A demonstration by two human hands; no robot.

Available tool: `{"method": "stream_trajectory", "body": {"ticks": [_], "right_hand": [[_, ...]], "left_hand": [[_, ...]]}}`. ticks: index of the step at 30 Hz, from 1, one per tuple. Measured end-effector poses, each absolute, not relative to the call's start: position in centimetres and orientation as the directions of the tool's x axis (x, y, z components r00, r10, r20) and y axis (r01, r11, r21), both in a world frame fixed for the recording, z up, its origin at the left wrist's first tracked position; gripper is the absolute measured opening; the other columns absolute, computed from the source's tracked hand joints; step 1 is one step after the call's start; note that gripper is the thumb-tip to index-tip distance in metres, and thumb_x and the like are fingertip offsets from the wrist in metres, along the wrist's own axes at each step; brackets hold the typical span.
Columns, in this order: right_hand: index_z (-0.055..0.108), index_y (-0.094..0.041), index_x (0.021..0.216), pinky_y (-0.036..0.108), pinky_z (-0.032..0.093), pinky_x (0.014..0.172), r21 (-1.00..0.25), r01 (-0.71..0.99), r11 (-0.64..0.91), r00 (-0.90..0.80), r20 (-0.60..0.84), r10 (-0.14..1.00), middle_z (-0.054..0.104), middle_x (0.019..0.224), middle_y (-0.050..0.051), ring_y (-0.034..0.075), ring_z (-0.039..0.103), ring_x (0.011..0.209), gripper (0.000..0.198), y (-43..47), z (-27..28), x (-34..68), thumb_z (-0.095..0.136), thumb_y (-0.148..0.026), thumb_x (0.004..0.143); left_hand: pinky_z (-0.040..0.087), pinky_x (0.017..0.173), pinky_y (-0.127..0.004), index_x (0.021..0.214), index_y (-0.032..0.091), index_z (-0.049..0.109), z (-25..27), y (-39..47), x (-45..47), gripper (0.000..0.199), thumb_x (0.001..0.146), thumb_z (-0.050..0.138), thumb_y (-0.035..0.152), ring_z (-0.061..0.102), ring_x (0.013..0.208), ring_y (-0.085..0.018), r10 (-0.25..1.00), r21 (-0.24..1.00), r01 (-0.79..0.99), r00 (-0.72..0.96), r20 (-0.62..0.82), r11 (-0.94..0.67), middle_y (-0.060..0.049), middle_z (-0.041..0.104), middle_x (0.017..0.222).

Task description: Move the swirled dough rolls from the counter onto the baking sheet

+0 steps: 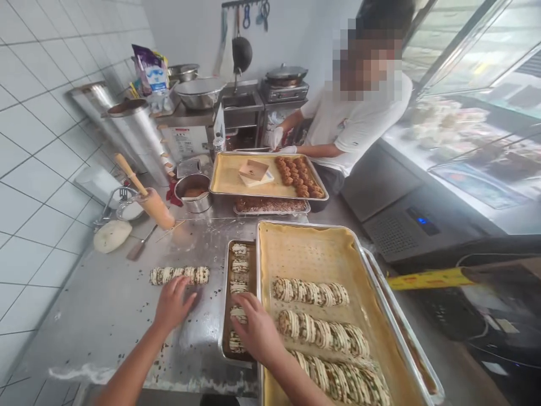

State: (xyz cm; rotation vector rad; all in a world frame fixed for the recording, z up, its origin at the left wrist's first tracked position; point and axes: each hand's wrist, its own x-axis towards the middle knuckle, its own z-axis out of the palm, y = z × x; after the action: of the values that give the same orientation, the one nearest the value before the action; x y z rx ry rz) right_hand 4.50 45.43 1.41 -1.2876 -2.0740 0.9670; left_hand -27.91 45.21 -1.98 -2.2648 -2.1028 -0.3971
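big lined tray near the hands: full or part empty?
Part empty. The lined tray holds three rows of dough rolls at its near end; the far half shows bare liner.

The desk [127, 304] is bare brushed metal, dully shiny and smeared with flour and dark crumbs. The large tray [382, 293] has a bright metal rim and is lined with matt yellowish paper [313, 254], dotted and slightly wrinkled. The dough rolls [310, 293] in it look soft and floury, streaked with green. The small pan [226, 316] under the right hand [257, 332] is darker, worn metal. The rolling pin [146, 197] is smooth pale wood. The wall tiles [34, 141] are glossy white ceramic. The pot [194, 192] is polished steel.
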Motion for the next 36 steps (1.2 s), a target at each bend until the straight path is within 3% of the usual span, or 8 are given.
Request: {"method": "stream_trajectory", "body": {"ticks": [5,8,13,16,21,25,31,36], "right_hand": [[0.042,-0.018,0.152,0.051,0.044,0.118,-0.681,0.666,0.306,-0.445,-0.033,0.895,0.047,0.151,0.018,0.037,0.044,0.14,0.088,51.5,-3.0,-10.3,0.083,-0.043,0.079],[0.038,-0.017,0.154,0.054,0.051,0.108,-0.553,0.784,0.282,-0.408,-0.117,0.906,0.046,0.147,0.024,0.042,0.043,0.138,0.107,55.1,-5.9,-14.8,0.088,-0.057,0.068],[0.049,-0.028,0.144,0.047,0.059,0.09,-0.489,0.771,0.408,-0.515,-0.102,0.851,0.054,0.131,0.016,0.037,0.05,0.124,0.091,56.9,-7.5,-18.1,0.086,-0.063,0.068],[0.05,-0.03,0.141,0.042,0.059,0.085,-0.474,0.751,0.46,-0.561,-0.09,0.823,0.054,0.129,0.013,0.034,0.05,0.122,0.081,56.8,-7.4,-19.4,0.085,-0.055,0.073],[0.045,-0.028,0.143,0.043,0.058,0.084,-0.465,0.733,0.496,-0.59,-0.073,0.804,0.053,0.133,0.014,0.034,0.05,0.122,0.088,56.9,-7.0,-20.6,0.088,-0.053,0.07],[0.053,-0.027,0.135,0.043,0.058,0.084,-0.458,0.731,0.506,-0.599,-0.074,0.797,0.058,0.126,0.012,0.033,0.051,0.12,0.078,57.3,-6.8,-20.6,0.088,-0.051,0.07],[0.06,-0.031,0.126,0.044,0.059,0.082,-0.537,0.69,0.485,-0.62,-0.095,0.778,0.064,0.116,0.007,0.03,0.06,0.107,0.069,57.2,-7.0,-18.2,0.078,-0.07,0.071],[0.059,-0.029,0.123,0.039,0.057,0.072,-0.491,0.696,0.524,-0.588,0.027,0.808,0.064,0.111,0.007,0.03,0.06,0.101,0.07,56.0,-2.5,-8.4,0.073,-0.076,0.073]], "left_hand": [[0.04,0.116,-0.056,0.154,0.029,0.04,-1.9,51.3,-35.8,0.08,0.084,0.071,0.053,0.052,0.136,-0.035,0.976,0.105,0.971,0.213,0.042,-0.216,-0.013,0.056,0.148],[0.034,0.119,-0.057,0.153,0.03,0.039,-2.1,53.5,-36.9,0.089,0.076,0.078,0.052,0.052,0.135,-0.034,0.95,0.111,0.95,0.302,-0.075,-0.293,-0.013,0.057,0.146],[0.027,0.121,-0.06,0.138,0.027,0.055,-2.9,53.2,-39.4,0.073,0.074,0.079,0.053,0.056,0.127,-0.034,0.96,0.106,0.959,0.271,-0.074,-0.263,-0.013,0.062,0.131],[0.033,0.117,-0.058,0.135,0.026,0.058,-3.1,52.4,-41.7,0.063,0.08,0.073,0.053,0.057,0.124,-0.033,0.966,0.089,0.966,0.249,-0.064,-0.243,-0.013,0.063,0.129],[0.044,0.106,-0.054,0.151,0.026,0.046,-4.2,52.6,-45.0,0.079,0.085,0.061,0.067,0.056,0.126,-0.036,0.951,0.08,0.953,0.3,-0.08,-0.293,-0.016,0.063,0.132],[0.051,0.102,-0.047,0.144,0.027,0.055,-4.8,53.8,-46.0,0.065,0.087,0.062,0.058,0.063,0.119,-0.033,0.917,0.154,0.926,0.367,-0.155,-0.344,-0.014,0.067,0.129],[0.056,0.098,-0.038,0.128,0.037,0.063,-2.6,54.4,-43.7,0.042,0.086,0.062,0.037,0.069,0.116,-0.026,0.879,0.368,0.896,0.368,-0.303,-0.248,-0.001,0.07,0.131],[0.059,0.093,-0.038,0.13,0.042,0.062,0.8,54.1,-35.7,0.043,0.088,0.063,0.047,0.068,0.12,-0.027,0.891,0.309,0.896,0.394,-0.225,-0.318,0.0,0.066,0.139]]}}
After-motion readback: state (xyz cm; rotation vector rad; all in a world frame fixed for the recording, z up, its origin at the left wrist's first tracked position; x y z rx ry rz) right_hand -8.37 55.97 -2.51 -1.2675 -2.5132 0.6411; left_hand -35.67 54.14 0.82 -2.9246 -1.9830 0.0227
